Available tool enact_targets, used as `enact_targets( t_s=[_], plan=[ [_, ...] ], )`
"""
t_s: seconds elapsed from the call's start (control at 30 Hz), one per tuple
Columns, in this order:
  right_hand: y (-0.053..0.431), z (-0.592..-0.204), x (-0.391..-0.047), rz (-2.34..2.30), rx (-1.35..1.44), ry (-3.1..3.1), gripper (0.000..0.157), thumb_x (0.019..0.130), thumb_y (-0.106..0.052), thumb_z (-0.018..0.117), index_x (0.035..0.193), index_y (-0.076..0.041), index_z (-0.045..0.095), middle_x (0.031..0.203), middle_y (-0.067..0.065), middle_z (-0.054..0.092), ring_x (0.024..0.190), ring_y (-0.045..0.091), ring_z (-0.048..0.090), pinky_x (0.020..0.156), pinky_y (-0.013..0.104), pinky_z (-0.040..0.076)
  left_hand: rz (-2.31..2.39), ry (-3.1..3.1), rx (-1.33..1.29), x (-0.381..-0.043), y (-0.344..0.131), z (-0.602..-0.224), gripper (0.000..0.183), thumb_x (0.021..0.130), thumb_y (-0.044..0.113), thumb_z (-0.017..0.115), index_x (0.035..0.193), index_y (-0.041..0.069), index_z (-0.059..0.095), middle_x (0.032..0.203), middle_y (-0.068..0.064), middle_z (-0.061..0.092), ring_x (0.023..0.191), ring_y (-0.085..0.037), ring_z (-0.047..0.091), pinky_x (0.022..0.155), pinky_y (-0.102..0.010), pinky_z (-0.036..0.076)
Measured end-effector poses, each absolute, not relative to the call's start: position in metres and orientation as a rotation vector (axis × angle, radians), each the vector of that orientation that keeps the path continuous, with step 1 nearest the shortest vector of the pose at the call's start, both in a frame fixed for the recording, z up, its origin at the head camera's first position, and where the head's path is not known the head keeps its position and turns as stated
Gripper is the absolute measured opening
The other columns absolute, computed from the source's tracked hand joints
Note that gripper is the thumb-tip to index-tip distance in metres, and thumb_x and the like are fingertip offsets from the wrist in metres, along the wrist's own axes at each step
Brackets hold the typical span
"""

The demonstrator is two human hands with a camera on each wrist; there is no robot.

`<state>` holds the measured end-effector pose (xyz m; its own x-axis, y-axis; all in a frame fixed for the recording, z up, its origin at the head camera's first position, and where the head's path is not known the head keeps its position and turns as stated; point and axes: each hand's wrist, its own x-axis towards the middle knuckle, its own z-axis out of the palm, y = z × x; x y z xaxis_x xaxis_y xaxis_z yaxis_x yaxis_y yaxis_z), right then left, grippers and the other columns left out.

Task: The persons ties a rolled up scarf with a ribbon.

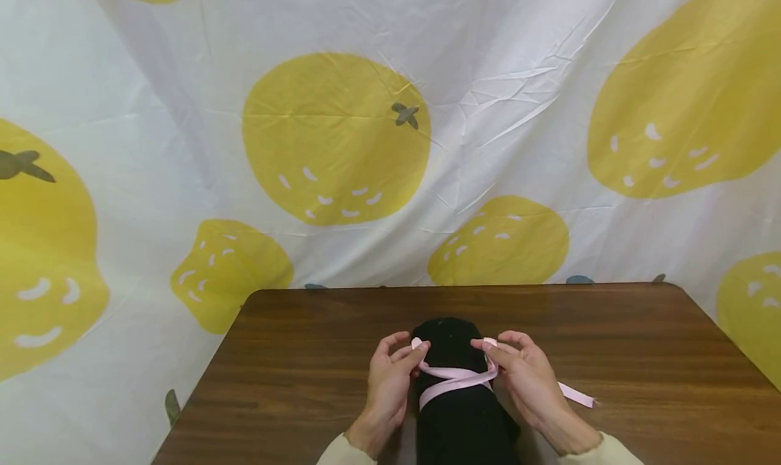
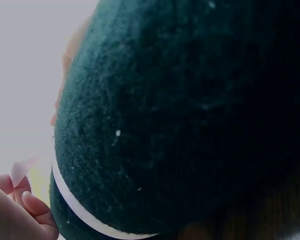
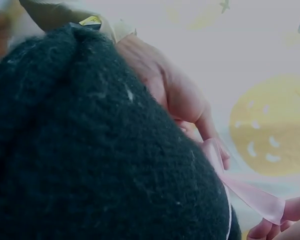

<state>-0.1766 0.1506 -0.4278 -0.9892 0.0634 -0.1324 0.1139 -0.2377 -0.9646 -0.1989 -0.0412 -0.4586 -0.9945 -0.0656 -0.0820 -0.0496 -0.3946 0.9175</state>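
A dark green, fuzzy cloth-covered form (image 1: 454,424) with a rounded end lies or stands on the table; which, I cannot tell. It looks nearly black in the head view. A pink ribbon (image 1: 454,382) wraps around it and crosses over itself on top. My left hand (image 1: 390,377) pinches one part of the ribbon between thumb and fingers, left of the form. On the other side my right hand (image 1: 527,377) pinches another part. A ribbon tail (image 1: 576,394) sticks out past the right hand. In the right wrist view, the ribbon (image 3: 255,197) stretches between both hands.
The brown wooden table (image 1: 305,356) has rounded back corners. Behind it hangs a white cloth (image 1: 488,146) printed with yellow lemons, close to the table's back edge.
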Motion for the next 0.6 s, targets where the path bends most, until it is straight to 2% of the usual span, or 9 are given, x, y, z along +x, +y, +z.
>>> enact_targets(
  t_s=[0.27, 0.47, 0.6],
  plan=[
    [0.144, -0.425, -0.177, -2.443, 0.184, 1.957, 0.015, 0.097, -0.001, 0.058, 0.107, -0.001, 0.047, 0.105, 0.008, 0.075, 0.06, 0.006, 0.047, 0.058, 0.018, 0.039, -2.594, -1.802, 0.135, -0.2, -0.04, -0.453, 0.027, 0.086, 0.007, 0.076, 0.102, 0.002, 0.055, 0.087, -0.005, 0.074, 0.058, -0.009, 0.061, 0.057, -0.02, 0.041],
    [0.139, -0.422, -0.177, -2.397, 0.089, 2.012, 0.012, 0.098, -0.001, 0.057, 0.108, 0.002, 0.051, 0.102, 0.008, 0.075, 0.059, 0.006, 0.043, 0.058, 0.017, 0.038, -2.526, -1.889, -0.002, -0.199, -0.037, -0.448, 0.028, 0.086, 0.007, 0.076, 0.107, -0.003, 0.06, 0.095, -0.013, 0.075, 0.058, -0.012, 0.059, 0.058, -0.021, 0.049],
    [0.139, -0.42, -0.177, -2.32, 0.044, 2.085, 0.017, 0.097, -0.004, 0.059, 0.11, 0.002, 0.049, 0.101, 0.009, 0.075, 0.062, 0.006, 0.043, 0.061, 0.019, 0.04, -2.488, -1.911, -0.096, -0.199, -0.034, -0.445, 0.029, 0.086, 0.004, 0.075, 0.108, -0.007, 0.062, 0.096, -0.016, 0.075, 0.061, -0.012, 0.06, 0.057, -0.021, 0.053]
  ],
)
